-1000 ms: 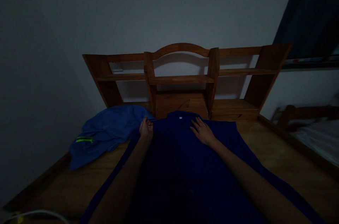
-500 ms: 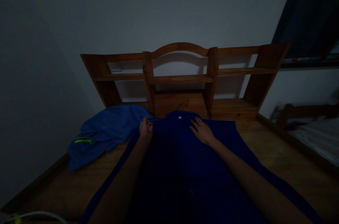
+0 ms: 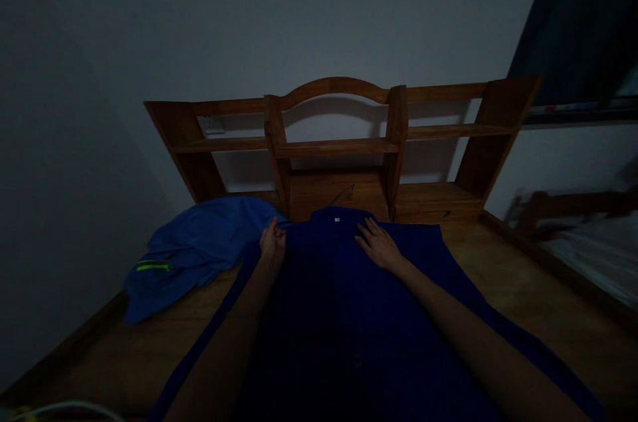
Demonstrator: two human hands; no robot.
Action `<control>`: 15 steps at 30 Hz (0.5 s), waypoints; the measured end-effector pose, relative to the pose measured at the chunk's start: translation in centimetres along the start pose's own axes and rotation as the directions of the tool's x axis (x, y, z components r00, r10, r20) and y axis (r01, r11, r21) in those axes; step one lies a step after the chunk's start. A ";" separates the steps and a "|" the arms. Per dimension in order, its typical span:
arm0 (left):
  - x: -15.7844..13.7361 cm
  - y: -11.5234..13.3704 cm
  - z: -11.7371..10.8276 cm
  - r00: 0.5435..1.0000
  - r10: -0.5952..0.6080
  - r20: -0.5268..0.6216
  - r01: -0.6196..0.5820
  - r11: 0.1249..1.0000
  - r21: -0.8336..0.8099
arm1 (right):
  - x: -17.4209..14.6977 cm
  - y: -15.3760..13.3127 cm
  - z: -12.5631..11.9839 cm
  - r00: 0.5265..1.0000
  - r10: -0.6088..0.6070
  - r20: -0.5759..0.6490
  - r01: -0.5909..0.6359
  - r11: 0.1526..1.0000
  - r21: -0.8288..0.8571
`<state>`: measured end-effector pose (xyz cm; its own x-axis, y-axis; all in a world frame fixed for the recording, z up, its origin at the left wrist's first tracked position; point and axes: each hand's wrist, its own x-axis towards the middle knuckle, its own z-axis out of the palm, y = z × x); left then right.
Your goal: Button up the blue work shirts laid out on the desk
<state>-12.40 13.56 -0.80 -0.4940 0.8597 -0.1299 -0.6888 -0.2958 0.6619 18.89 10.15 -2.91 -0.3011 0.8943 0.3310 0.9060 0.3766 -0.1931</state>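
Observation:
A dark blue long-sleeved shirt (image 3: 323, 302) lies spread out in front of me, its collar with a small white label pointing away from me. At its left shoulder edge, my left hand (image 3: 272, 239) is closed in a pinch on the shirt's cloth. My right hand (image 3: 379, 244) rests flat on the shirt just right of the collar, fingers spread. A lighter blue garment (image 3: 199, 242) with a bright green stripe lies crumpled to the left, partly touching the shirt. Dim light hides the shirt's lower details.
Behind the shirt stands a wooden shelf unit (image 3: 343, 148) against the wall. The wooden surface (image 3: 491, 262) under the shirt has raised edges at both sides. A pale cable (image 3: 70, 403) lies at the lower left. A dark window (image 3: 588, 30) is at the upper right.
The view has shifted very slightly. Both hands keep their places on the shirt, and the cloth looks the same.

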 end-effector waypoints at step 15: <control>-1.3 0.3 0.6 1.000 0.009 -0.029 -0.007 0.998 0.067 | 0.0 0.0 0.1 1.000 -0.011 -0.002 0.011 1.000 -0.008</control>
<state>-11.67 12.56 0.04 -0.5153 0.8446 -0.1452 -0.6481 -0.2731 0.7109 18.86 10.17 -2.96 -0.3100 0.8897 0.3353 0.9053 0.3840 -0.1819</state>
